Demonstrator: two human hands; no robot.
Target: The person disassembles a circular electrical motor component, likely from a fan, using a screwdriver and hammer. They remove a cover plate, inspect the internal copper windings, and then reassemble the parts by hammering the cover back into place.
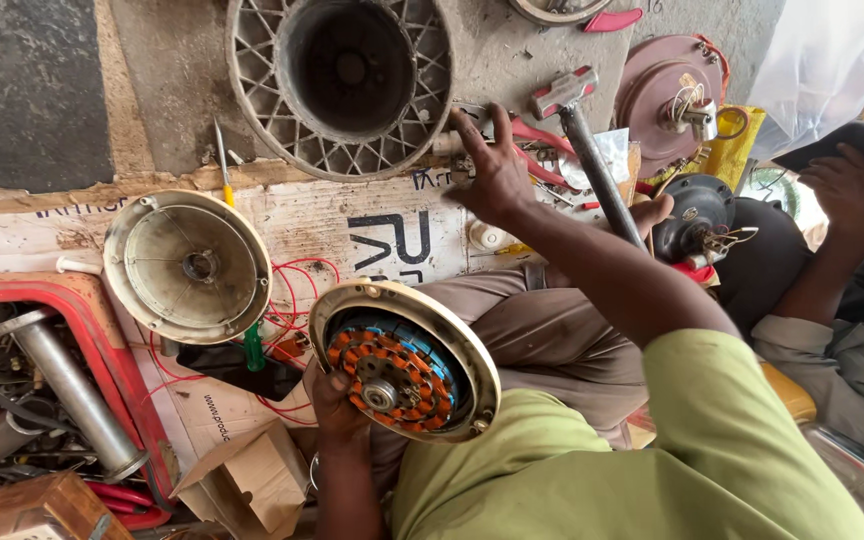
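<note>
Left hand (337, 405) grips the lower-left rim of an opened fan motor (405, 360), fingers curled under the edge. The motor sits tilted on the person's lap at centre frame, winding side up: orange copper coils in a ring, blue insulation around them, metal hub in the middle. Held that way, prob. so the windings stay facing the camera and the housing doesn't slide off the knee.

Right hand (492, 170) is stretched out to upper centre, fingers spread and bent down over a clutter of small parts & tools on the floor, near red-handled pliers (542, 165). Can't tell if it has anything pinched yet; looks open, touching or just above the bits.

Around it: a hammer (577, 120) w/ a dark handle lies just right of that hand. Above, a round fan grille (342, 85) lies flat on the concrete. Left of the motor, the detached motor cover (189, 265) lies hollow side up on flattened cardboard (352, 225), red wires (292, 300) looping between the two, a green-handled screwdriver (254, 345) beside them. Two more motors (667, 100) at upper right. Another person's hand (847, 190) shows at the far right edge, apart from the work.
</note>
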